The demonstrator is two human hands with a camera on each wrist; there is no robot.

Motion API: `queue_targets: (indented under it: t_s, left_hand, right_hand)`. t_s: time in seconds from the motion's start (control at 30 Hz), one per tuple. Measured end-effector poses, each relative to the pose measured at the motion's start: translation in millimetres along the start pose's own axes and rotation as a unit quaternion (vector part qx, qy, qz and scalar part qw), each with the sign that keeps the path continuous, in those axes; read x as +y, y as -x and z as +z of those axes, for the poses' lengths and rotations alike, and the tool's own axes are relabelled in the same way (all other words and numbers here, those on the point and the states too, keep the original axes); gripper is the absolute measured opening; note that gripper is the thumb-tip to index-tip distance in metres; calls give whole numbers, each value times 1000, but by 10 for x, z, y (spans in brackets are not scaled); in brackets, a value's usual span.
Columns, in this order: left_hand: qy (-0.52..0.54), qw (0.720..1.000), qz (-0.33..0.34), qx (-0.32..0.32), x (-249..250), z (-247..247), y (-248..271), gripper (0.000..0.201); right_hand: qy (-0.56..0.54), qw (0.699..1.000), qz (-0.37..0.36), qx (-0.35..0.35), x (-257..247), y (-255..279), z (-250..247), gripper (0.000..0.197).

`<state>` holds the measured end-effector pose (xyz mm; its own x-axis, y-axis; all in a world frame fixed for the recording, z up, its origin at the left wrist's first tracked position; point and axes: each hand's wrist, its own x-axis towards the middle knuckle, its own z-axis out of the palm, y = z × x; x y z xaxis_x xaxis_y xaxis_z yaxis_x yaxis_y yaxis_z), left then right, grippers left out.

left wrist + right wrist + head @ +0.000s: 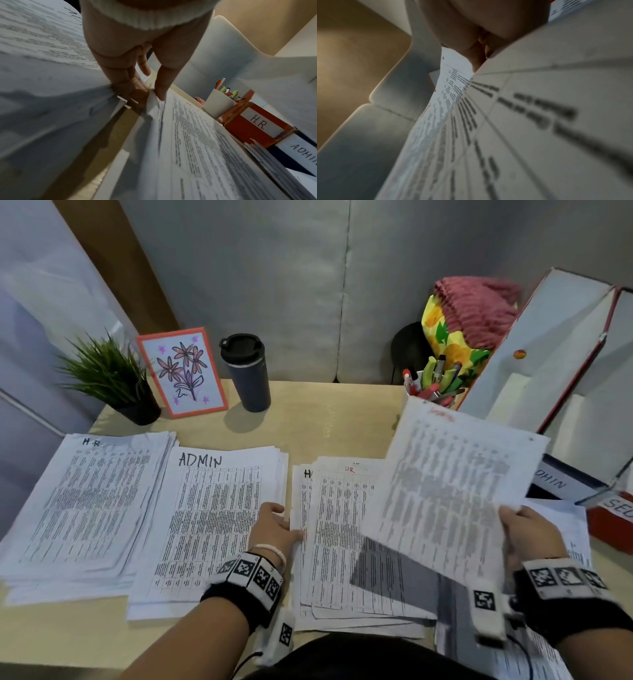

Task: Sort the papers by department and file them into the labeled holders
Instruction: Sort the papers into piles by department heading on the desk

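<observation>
Three paper piles lie on the desk: an H.R pile (85,501) at the left, an ADMIN pile (212,525) beside it, and a mixed pile (335,539) in the middle. My left hand (284,525) sits between the ADMIN and mixed piles. Its thumb and fingers (149,93) pinch the lifted left edge of the mixed pile (197,142). My right hand (510,517) grips a printed sheet (452,484) by its lower right corner and holds it tilted above the mixed pile. The wrist view shows that sheet (539,121) close and blurred. Labeled holders stand at the right: H.R. (257,124), ADMIN (551,482) and one partly cut off (616,505).
A potted plant (113,378), a framed flower drawing (183,371) and a dark tumbler (246,371) line the desk's back edge. A white pen cup (431,388) stands by the holders. Behind it a bright bag (459,330) rests on a black stool. More sheets (565,529) lie under my right hand.
</observation>
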<state>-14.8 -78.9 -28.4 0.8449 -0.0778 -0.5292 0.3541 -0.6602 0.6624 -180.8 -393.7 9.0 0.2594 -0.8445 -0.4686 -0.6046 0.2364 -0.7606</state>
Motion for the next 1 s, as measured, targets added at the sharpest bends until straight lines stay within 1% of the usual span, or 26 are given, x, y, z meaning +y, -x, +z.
queue_targets:
  t_s: [0.03, 0.13, 0.17, 0.2, 0.23, 0.3, 0.33, 0.4, 0.47, 0.5, 0.57, 0.6, 0.63, 0.7, 0.73, 0.77, 0.83, 0.87, 0.93, 1.0]
  left_hand:
    - [-16, 1000, 14, 7, 7, 9, 0, 37]
    - [-89, 995, 40, 10, 26, 44, -26, 12]
    - [-106, 993, 42, 6, 40, 58, -28, 8]
    - [-119, 992, 42, 0, 43, 78, -39, 10]
    - [-132, 991, 34, -9, 41, 102, -47, 18]
    - [-150, 988, 13, -32, 47, 132, -50, 35]
    - [-157, 987, 7, -38, 54, 142, -50, 41]
    - [-174, 984, 1, -41, 81, 147, -25, 45]
    - [-186, 982, 16, -30, 125, 144, 20, 49]
    - [-177, 984, 34, -18, 146, 137, 39, 54]
    - [-106, 991, 84, -2, 198, 95, 89, 67]
    - [-56, 993, 108, -11, 222, 53, 111, 71]
    - [-8, 992, 124, -33, 266, -10, 159, 70]
    - [64, 987, 114, -91, 308, -163, 239, 62]
    - [74, 986, 108, -102, 308, -256, 269, 54]
    - [69, 986, 110, -99, 295, -355, 296, 42]
    - [52, 990, 109, -71, 199, -546, 291, 22]
    - [52, 992, 100, -51, 148, -648, 286, 16]
    - [27, 996, 81, -8, 5, -851, 245, 11]
    - [-28, 997, 70, 28, -146, -1053, 200, 10]
  right_hand:
    - [-19, 1000, 10, -3, 31, -63, -50, 24]
    - [-25, 999, 44, 7, 237, -292, -142, 27]
    - [-41, 998, 52, 9, 329, -371, -166, 27]
    - [-52, 997, 50, 2, 439, -470, -177, 26]
    - [-62, 997, 50, -8, 500, -508, -170, 25]
    - [-66, 996, 60, -26, 355, -267, -112, 25]
    - [-81, 994, 65, -33, 273, -143, -78, 24]
    - [-113, 989, 62, -66, 189, -12, 8, 21]
    - [-120, 986, 53, -102, 152, 61, 121, 20]
    - [-123, 984, 48, -120, 139, 91, 169, 21]
    - [-116, 981, 42, -149, 116, 147, 295, 21]
    - [-110, 979, 40, -166, 90, 196, 363, 21]
    - [-103, 977, 37, -185, 54, 245, 431, 21]
    - [-90, 973, 24, -211, -27, 352, 584, 21]
    - [-85, 970, 18, -225, -68, 400, 663, 20]
    - [-78, 967, 12, -244, -110, 450, 742, 20]
    - [-63, 956, -5, -288, -193, 569, 906, 21]
    - [-52, 950, -15, -308, -231, 632, 993, 21]
    - [-19, 935, -33, -354, -303, 775, 1171, 20]
    - [18, 919, -40, -392, -351, 919, 1375, 20]
